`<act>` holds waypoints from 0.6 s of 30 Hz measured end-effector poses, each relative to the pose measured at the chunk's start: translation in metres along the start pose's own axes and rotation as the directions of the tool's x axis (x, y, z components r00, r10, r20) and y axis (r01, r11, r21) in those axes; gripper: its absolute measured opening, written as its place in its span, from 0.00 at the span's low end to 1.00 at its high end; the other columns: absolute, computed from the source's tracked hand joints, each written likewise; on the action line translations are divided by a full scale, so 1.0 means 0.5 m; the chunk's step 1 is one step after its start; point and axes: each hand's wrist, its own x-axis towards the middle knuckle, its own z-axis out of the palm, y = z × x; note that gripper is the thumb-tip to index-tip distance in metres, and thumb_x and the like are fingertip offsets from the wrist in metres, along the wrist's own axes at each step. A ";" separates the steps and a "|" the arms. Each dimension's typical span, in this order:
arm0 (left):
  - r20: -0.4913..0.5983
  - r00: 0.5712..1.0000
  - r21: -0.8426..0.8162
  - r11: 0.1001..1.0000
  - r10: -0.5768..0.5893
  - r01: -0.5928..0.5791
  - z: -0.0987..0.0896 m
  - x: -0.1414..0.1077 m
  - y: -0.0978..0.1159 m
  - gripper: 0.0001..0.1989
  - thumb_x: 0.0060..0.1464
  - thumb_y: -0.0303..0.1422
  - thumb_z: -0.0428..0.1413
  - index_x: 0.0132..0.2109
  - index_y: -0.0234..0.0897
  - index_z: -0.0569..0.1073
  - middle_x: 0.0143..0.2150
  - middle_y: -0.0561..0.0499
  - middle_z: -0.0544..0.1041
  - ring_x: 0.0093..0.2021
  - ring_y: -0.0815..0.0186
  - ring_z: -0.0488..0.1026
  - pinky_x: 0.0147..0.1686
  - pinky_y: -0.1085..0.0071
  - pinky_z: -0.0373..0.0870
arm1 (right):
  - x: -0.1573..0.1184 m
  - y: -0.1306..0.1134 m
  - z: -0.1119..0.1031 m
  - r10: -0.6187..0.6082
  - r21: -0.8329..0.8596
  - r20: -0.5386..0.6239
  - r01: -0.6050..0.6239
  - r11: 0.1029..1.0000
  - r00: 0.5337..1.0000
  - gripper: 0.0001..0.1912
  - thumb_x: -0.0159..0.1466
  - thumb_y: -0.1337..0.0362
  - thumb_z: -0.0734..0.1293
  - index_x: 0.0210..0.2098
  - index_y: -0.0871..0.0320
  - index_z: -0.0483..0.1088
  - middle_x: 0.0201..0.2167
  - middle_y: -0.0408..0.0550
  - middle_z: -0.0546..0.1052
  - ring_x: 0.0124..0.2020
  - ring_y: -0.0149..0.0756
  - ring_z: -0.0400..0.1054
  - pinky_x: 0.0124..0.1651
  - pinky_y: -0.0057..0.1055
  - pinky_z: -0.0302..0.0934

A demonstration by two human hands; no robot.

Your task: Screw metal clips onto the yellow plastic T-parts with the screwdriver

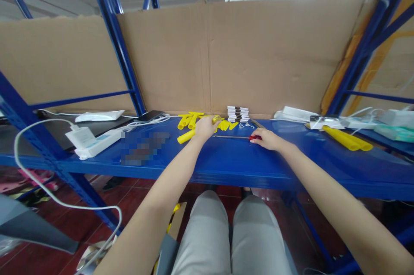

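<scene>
Toward the left end of the blue shelf a white power strip lies with a white charger plugged in, its cable looping off the front edge. Near the back edge at the middle, the left hand rests among a cluster of yellow plastic pieces, fingers curled around one yellow piece. Just beside it, the right hand pinches the red handle of a thin screwdriver lying flat on the shelf, its shaft pointing toward the left hand. Behind stands a small stack of black-and-white parts. Toward the right end lie two long yellow tubes.
</scene>
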 end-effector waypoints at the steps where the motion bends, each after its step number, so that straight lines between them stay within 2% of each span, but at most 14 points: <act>1: 0.001 1.000 -0.001 1.000 0.002 -0.002 0.000 -0.001 0.001 0.20 0.60 0.44 0.50 0.49 0.36 0.77 0.46 0.42 0.79 0.49 0.55 0.75 0.45 0.68 0.68 | -0.002 0.004 -0.002 0.008 0.007 0.006 -0.008 1.000 1.000 0.08 0.63 0.62 0.64 0.35 0.57 0.74 0.39 0.54 0.77 0.42 0.42 0.71 0.47 0.38 0.63; 8: -0.006 1.000 -0.004 1.000 0.005 -0.005 -0.002 -0.002 0.002 0.20 0.60 0.45 0.49 0.48 0.38 0.77 0.45 0.43 0.80 0.48 0.56 0.75 0.44 0.68 0.69 | -0.004 0.007 -0.009 0.082 -0.009 0.031 -0.082 0.997 0.996 0.06 0.62 0.62 0.66 0.36 0.56 0.74 0.42 0.52 0.78 0.44 0.42 0.71 0.48 0.38 0.63; 12: -0.005 1.000 -0.009 1.000 0.014 -0.014 -0.006 -0.002 0.001 0.19 0.60 0.44 0.49 0.49 0.38 0.77 0.45 0.43 0.80 0.48 0.56 0.75 0.44 0.68 0.69 | -0.009 0.005 -0.021 0.188 -0.015 0.040 -0.188 0.982 0.981 0.05 0.62 0.65 0.65 0.34 0.57 0.72 0.39 0.53 0.78 0.40 0.41 0.72 0.44 0.33 0.63; 15: -0.011 1.000 -0.010 1.000 0.008 -0.009 -0.006 0.000 -0.001 0.19 0.60 0.44 0.50 0.49 0.38 0.77 0.45 0.43 0.80 0.48 0.56 0.75 0.44 0.68 0.69 | -0.016 0.020 -0.036 0.313 -0.001 -0.068 -0.314 0.949 0.947 0.06 0.63 0.63 0.63 0.36 0.58 0.71 0.38 0.55 0.78 0.38 0.42 0.73 0.41 0.33 0.63; 18: -0.012 1.000 -0.016 1.000 0.009 -0.009 -0.004 0.001 -0.003 0.19 0.60 0.44 0.50 0.50 0.39 0.77 0.45 0.44 0.80 0.48 0.56 0.75 0.45 0.68 0.69 | -0.020 0.050 -0.046 0.405 0.080 -0.305 -0.400 0.913 0.862 0.11 0.64 0.59 0.61 0.41 0.58 0.69 0.40 0.58 0.78 0.41 0.46 0.72 0.42 0.35 0.63</act>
